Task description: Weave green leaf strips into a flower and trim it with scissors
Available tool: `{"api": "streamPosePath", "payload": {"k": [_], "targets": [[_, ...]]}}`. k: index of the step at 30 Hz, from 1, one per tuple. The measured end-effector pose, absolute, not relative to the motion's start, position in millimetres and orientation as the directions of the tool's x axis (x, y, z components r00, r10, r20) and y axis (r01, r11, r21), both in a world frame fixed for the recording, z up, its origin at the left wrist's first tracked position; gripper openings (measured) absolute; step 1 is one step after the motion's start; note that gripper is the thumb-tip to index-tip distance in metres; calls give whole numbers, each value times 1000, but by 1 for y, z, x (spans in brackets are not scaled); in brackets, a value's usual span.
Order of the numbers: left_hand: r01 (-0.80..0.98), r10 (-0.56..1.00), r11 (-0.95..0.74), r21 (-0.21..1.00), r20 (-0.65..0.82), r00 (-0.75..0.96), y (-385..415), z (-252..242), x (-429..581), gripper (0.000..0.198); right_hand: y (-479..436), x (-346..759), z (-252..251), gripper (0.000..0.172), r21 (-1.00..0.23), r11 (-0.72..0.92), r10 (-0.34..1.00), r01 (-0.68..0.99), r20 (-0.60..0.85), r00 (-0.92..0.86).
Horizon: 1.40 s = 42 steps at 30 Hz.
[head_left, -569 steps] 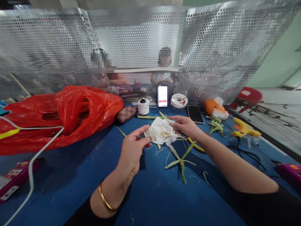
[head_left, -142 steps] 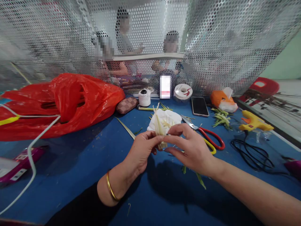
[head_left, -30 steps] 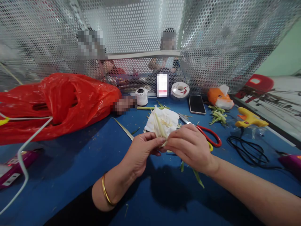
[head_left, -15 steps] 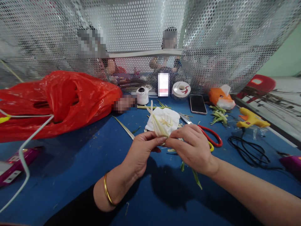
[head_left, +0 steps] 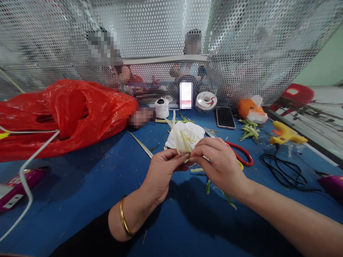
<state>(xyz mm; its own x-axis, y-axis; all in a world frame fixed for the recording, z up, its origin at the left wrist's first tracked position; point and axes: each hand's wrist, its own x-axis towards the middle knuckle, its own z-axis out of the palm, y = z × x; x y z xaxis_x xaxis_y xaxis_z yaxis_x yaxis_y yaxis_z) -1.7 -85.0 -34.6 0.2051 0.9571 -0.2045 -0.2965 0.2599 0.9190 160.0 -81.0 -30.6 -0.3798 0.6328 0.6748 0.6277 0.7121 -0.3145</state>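
Pale husk-like leaves (head_left: pixel 181 142) stand up in a small fan from my fingers at the middle of the view. My left hand (head_left: pixel 164 171) pinches their base between thumb and fingers. My right hand (head_left: pixel 221 166) closes on the same base from the right, its fingertips meeting my left thumb. Behind the leaves lies a white cloth or tissue (head_left: pixel 197 132) with pale scraps on it. Red-handled scissors (head_left: pixel 245 154) lie just beyond my right hand, partly hidden by it. Green leaf scraps (head_left: pixel 208 186) rest on the blue table (head_left: pixel 107 189) below my right hand.
A red plastic bag (head_left: pixel 72 117) fills the left. At the back are a white spool (head_left: pixel 162 109), a ribbon roll (head_left: pixel 206 101), and a phone (head_left: pixel 225 117). A yellow glue gun (head_left: pixel 288 134), its black cable and an orange tissue pack (head_left: pixel 252 110) are at right.
The leaves have spread slightly, and a greenish-tipped one now stands apart on the right side. My right hand has shifted a little, its fingers still at the base.
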Motion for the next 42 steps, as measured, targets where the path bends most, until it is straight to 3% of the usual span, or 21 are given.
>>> {"api": "streamPosePath", "payload": {"k": [5,9,13,15,18,23,26,31,38,42], "targets": [[-262,962,209,942,-149,230,-85,-33,-2,14,-83,162,-29,13,-468,650,726,599,613,-310],[-253,961,197,947,-136,240,-84,-35,-1,12,-84,160,-29,14,-477,633,734,610,621,-276],[-264,961,196,944,-132,242,-84,-36,-1,10,-85,159,-30,16,-588,516,796,623,597,-97],[-256,962,184,949,-121,245,-83,-35,-2,11,-84,159,-29,19,-685,447,848,576,530,-27],[-247,955,188,951,-117,273,-82,-35,-4,12,-81,160,-28,10,-794,382,915,473,398,-70],[-254,942,223,941,-141,306,-81,-36,-5,11,-78,160,-26,14,-902,256,967,348,232,-108],[-249,947,227,942,-154,281,-81,-35,-4,14,-79,160,-28,18,-879,289,957,378,277,-88],[-189,942,258,948,-202,269,-81,-35,-2,16,-78,163,-32,23,-722,452,885,523,436,-162],[-133,922,274,952,-221,317,-80,-33,-5,13,-73,170,-29,19,-721,510,860,469,425,-282],[-105,935,242,965,-203,291,-82,-33,-5,11,-72,171,-28,22,-622,583,812,523,477,-337]]}}
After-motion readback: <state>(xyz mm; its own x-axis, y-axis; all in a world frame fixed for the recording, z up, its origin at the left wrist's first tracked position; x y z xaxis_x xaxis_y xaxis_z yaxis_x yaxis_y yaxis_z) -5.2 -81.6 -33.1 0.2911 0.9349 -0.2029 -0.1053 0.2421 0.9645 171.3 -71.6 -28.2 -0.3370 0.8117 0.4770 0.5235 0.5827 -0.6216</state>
